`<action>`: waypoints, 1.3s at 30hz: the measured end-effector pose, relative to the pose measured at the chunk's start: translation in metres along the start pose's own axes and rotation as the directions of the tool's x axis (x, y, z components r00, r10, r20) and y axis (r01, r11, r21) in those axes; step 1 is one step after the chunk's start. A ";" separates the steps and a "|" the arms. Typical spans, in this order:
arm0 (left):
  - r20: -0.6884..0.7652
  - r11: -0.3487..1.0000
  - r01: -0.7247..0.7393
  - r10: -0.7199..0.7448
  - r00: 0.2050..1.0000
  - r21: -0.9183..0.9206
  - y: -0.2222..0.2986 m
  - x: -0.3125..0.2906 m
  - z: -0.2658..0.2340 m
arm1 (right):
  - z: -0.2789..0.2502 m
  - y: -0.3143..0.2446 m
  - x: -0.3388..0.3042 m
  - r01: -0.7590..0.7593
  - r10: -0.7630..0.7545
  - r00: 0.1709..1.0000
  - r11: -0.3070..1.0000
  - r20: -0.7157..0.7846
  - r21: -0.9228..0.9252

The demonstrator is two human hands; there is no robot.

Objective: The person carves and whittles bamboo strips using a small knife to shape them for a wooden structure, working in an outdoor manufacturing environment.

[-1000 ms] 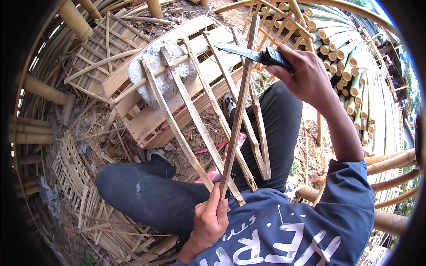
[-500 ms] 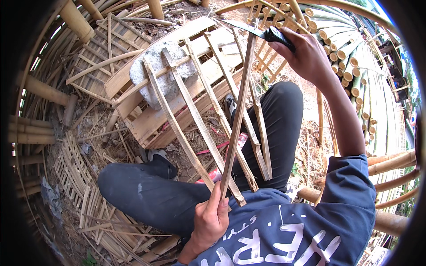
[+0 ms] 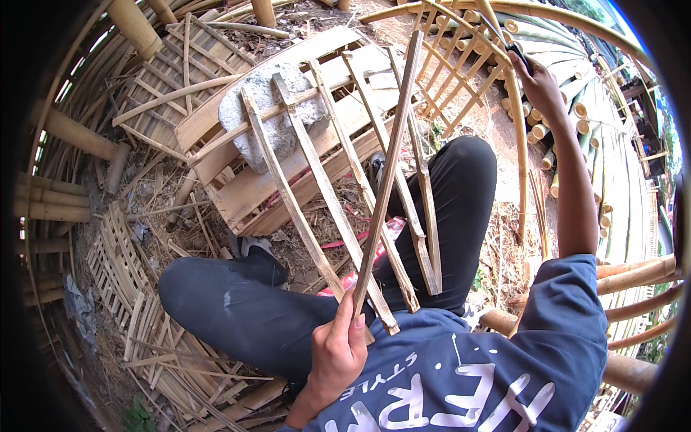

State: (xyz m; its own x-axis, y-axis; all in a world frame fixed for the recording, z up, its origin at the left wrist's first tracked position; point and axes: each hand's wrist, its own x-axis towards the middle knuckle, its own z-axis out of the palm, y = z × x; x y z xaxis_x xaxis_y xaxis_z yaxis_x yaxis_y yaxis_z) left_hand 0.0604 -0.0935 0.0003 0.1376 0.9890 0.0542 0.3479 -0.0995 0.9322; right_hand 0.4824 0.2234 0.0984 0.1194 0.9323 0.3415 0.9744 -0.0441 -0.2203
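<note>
My left hand (image 3: 337,358) is closed around the lower end of a long bamboo strip (image 3: 387,176), which slants up and away from my lap. My right hand (image 3: 541,90), raised at the upper right, grips the black handle of a knife (image 3: 520,59); its blade points up and away, apart from the strip. Under the strip lies a rack of bamboo slats (image 3: 314,167), several slats fixed across one crosspiece. Its far end rests over a rough grey stone (image 3: 245,137), and its near ends reach my lap.
The stone sits on a low stand of wooden planks (image 3: 252,193). Bundled bamboo poles (image 3: 576,119) lie at the right, beside a leaning lattice (image 3: 457,75). Woven bamboo panels (image 3: 119,263) and loose strips (image 3: 194,385) cover the ground at the left. A bamboo railing (image 3: 640,270) stands at the right.
My right hand has swung the knife up and to the right, away from the strip's top end. My left hand has hardly moved and still holds the strip.
</note>
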 end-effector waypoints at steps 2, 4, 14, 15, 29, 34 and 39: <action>0.022 1.000 0.011 -0.011 1.000 0.014 -0.001 0.005 0.001 | 0.000 -0.023 -0.020 0.094 -0.091 0.995 0.994 -0.047 0.060; 0.011 0.999 0.000 0.000 1.000 0.042 -0.003 0.011 0.003 | -0.003 -0.053 -0.043 0.146 -0.148 0.989 0.975 0.002 0.165; -0.105 0.992 -0.066 0.078 0.991 0.107 -0.002 0.017 0.006 | 0.021 -0.104 -0.143 -0.117 -0.170 0.973 0.232 0.158 0.966; -0.053 1.000 -0.016 0.016 0.998 0.009 -0.001 0.017 0.004 | 0.019 -0.108 -0.148 -0.139 -0.183 0.969 0.153 0.166 0.978; 0.232 0.804 0.160 -0.028 0.972 -0.573 -0.013 0.013 -0.006 | -0.022 -0.148 -0.137 0.594 -0.671 0.727 0.722 0.145 0.355; 0.216 0.899 0.124 -0.034 0.976 -0.420 -0.008 0.009 -0.010 | -0.030 -0.159 -0.144 0.605 -0.673 0.680 0.739 0.291 0.297; 0.171 0.947 0.076 -0.023 0.985 -0.311 -0.004 0.008 -0.012 | -0.032 -0.163 -0.143 0.625 -0.654 0.708 0.756 0.267 0.196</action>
State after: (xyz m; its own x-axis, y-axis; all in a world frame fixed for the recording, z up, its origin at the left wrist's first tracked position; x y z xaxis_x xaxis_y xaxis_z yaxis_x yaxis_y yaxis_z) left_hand 0.0494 -0.0840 0.0014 0.2857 0.9579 -0.0292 0.0515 0.0151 0.9986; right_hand 0.3127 0.0864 0.1145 -0.6035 0.7847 0.1416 0.7741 0.6192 -0.1320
